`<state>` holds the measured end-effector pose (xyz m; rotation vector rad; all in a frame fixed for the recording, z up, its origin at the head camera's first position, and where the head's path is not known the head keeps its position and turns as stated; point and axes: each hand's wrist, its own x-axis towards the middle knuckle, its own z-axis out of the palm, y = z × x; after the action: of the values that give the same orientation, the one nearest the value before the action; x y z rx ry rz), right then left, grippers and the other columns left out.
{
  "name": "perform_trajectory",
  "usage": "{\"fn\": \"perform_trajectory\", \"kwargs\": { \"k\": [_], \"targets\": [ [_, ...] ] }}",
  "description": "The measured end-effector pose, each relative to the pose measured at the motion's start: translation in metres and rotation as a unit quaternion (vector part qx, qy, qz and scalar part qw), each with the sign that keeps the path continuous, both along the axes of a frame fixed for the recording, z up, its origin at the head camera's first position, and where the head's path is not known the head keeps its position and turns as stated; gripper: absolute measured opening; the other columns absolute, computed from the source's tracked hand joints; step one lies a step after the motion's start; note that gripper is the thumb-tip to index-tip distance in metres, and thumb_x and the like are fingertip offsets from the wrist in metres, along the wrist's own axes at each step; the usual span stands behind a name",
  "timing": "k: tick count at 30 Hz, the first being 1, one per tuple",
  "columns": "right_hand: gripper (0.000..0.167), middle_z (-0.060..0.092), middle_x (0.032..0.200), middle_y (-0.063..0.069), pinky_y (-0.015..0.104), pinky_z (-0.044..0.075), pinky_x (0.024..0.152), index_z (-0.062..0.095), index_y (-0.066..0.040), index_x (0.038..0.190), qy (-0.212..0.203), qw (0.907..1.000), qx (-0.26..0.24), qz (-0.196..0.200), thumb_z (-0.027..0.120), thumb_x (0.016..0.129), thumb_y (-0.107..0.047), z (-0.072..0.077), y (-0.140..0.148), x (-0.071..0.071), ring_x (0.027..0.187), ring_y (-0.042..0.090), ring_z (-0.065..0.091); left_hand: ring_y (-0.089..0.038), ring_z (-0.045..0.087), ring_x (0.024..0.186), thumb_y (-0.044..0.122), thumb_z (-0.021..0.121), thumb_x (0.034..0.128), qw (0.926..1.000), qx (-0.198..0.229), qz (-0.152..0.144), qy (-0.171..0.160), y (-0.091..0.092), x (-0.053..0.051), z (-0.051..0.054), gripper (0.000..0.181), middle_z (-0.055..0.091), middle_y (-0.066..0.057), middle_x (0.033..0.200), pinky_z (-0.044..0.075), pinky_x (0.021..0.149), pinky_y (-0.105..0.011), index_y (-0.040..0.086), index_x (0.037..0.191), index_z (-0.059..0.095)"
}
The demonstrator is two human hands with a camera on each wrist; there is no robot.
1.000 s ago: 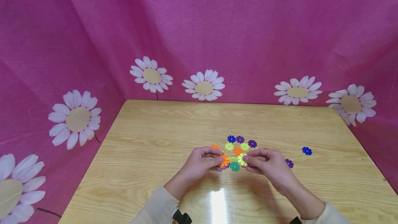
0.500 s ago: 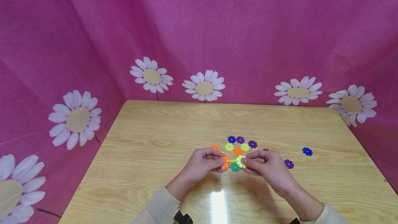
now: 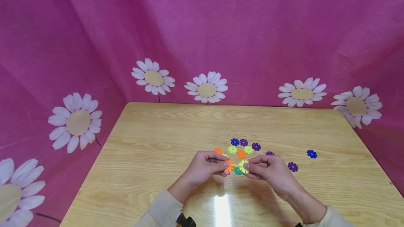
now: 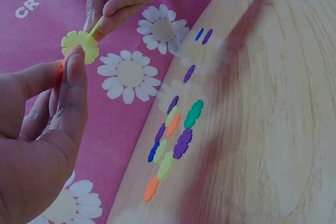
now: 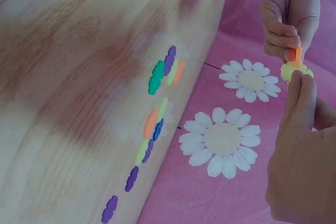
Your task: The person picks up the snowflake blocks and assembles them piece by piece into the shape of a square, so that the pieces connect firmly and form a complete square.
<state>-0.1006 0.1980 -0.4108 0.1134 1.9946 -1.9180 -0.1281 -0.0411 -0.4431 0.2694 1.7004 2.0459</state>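
Note:
My left hand (image 3: 205, 166) pinches an orange notched plastic disc (image 3: 229, 166) between thumb and fingers. Facing it, my right hand (image 3: 272, 170) pinches a yellow-green notched disc (image 3: 243, 166). Between these two sits another yellow disc (image 4: 72, 40), edge-on in the head view and face-on in the left wrist view. It meets the orange disc on one side and the right hand's yellow-green disc on the other; how deep the notches engage is hidden by the fingers. Both hands are held above the table. A green disc (image 3: 238, 171) lies on the table behind the held pieces.
Loose discs lie on the wooden table (image 3: 151, 171) beyond the hands: orange (image 3: 241, 154), yellow-green (image 3: 248, 149), purple (image 3: 256, 146) and blue (image 3: 235, 142). Farther right are a purple disc (image 3: 293, 166) and a blue disc (image 3: 312, 154). A pink flowered cloth (image 3: 252, 45) hangs behind.
Both hands have sunk slightly in the head view. The orange and yellow-green discs have come a little closer together, with the middle disc still between them.

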Motion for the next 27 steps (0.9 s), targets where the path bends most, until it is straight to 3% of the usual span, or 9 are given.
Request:
{"fn": "perform_trajectory", "kwargs": {
  "k": [6, 10, 13, 17, 21, 27],
  "targets": [
    [0.032, 0.073, 0.099, 0.004, 0.029, 0.062, 0.084, 0.063, 0.014, 0.115, 0.009, 0.9999, 0.007, 0.006, 0.071, 0.092, -0.007, 0.002, 0.001, 0.0, 0.089, 0.013, 0.074, -0.012, 0.072, 0.074, 0.0, 0.066, 0.0937, 0.9998, -0.013, -0.014, -0.005, 0.001, 0.0, 0.001, 0.024, 0.074, -0.016, 0.099, 0.064, 0.077, -0.03, -0.012, 0.115, 0.065],
    [0.036, 0.072, 0.103, 0.004, 0.028, 0.061, 0.085, 0.062, 0.014, 0.12, 0.017, 0.9997, 0.014, 0.011, 0.07, 0.093, -0.009, 0.003, 0.001, 0.0, 0.091, 0.013, 0.074, -0.016, 0.073, 0.078, 0.011, 0.065, 0.0975, 0.9989, -0.034, -0.029, -0.014, 0.004, 0.001, 0.002, 0.029, 0.074, -0.013, 0.1, 0.064, 0.081, -0.037, -0.01, 0.117, 0.063],
    [0.039, 0.071, 0.108, 0.008, 0.029, 0.061, 0.086, 0.062, 0.014, 0.122, 0.025, 0.9991, 0.025, 0.022, 0.071, 0.093, -0.011, 0.003, 0.001, -0.001, 0.092, 0.014, 0.074, -0.016, 0.071, 0.081, 0.028, 0.064, 0.0988, 0.996, -0.084, -0.031, -0.004, 0.008, 0.001, 0.004, 0.037, 0.073, -0.009, 0.1, 0.063, 0.085, -0.04, -0.005, 0.115, 0.067],
    [0.042, 0.07, 0.116, 0.017, 0.031, 0.062, 0.085, 0.064, 0.012, 0.122, 0.046, 0.9952, 0.068, 0.053, 0.072, 0.093, -0.017, 0.003, -0.001, -0.005, 0.094, 0.017, 0.074, -0.023, 0.072, 0.085, 0.043, 0.062, 0.0974, 0.9905, -0.131, -0.041, 0.009, 0.014, 0.001, 0.007, 0.044, 0.071, -0.007, 0.101, 0.059, 0.084, -0.032, 0.003, 0.111, 0.071],
    [0.039, 0.072, 0.112, 0.02, 0.035, 0.063, 0.081, 0.064, 0.011, 0.121, 0.071, 0.9898, 0.11, 0.056, 0.071, 0.093, -0.015, 0.005, -0.008, -0.01, 0.092, 0.021, 0.074, -0.031, 0.074, 0.077, 0.04, 0.059, 0.1, 0.9933, -0.101, -0.055, -0.009, 0.021, 0.003, 0.006, 0.041, 0.07, -0.013, 0.101, 0.061, 0.071, -0.026, 0.002, 0.111, 0.069],
    [0.031, 0.075, 0.103, 0.021, 0.033, 0.064, 0.076, 0.067, 0.01, 0.117, 0.123, 0.9808, 0.149, 0.029, 0.069, 0.094, -0.011, 0.005, -0.017, -0.017, 0.09, 0.028, 0.076, -0.015, 0.063, 0.06, 0.031, 0.051, 0.105, 0.9956, -0.08, -0.041, -0.029, 0.025, 0.005, 0.001, 0.035, 0.07, -0.015, 0.096, 0.058, 0.059, -0.024, 0.001, 0.113, 0.065]
  ]
}}
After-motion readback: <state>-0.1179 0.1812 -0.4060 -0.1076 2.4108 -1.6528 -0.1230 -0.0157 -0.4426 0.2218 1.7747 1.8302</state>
